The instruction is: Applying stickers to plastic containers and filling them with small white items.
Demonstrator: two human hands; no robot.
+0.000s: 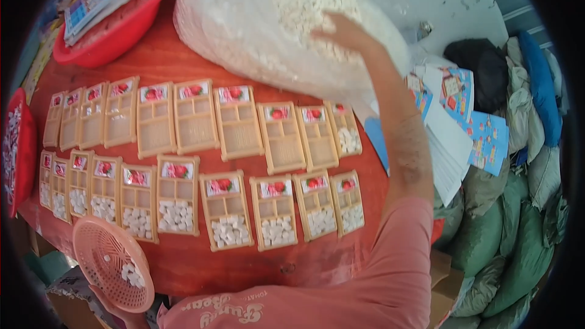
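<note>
My right hand (pixel 348 32) reaches into a big clear plastic bag (pixel 225 36) at the far side, fingers apart over a heap of small white pieces (pixel 304 0). Nothing shows between those fingers. Low at the left, my left hand (pixel 119 315) grips a pink perforated plastic basket (pixel 113 240), tilted, with some white pieces (pixel 132 275) inside. Tan compartment trays lie in two rows, each with a strawberry-printed packet. In the near row, white pieces fill the large compartments, as in this tray (pixel 226 210). Most far-row trays, like this one (pixel 283 137), show bare large compartments; the rightmost tray (pixel 345 128) holds pieces.
A red basin (pixel 116 36) with printed sheets on top stands at the far left. Another red container (pixel 23 152) sits at the left edge. Printed blue leaflets (pixel 487 140) and white papers lie right of my arm, beside stacked green sacks (pixel 518 262). The table (pixel 244 268) is red.
</note>
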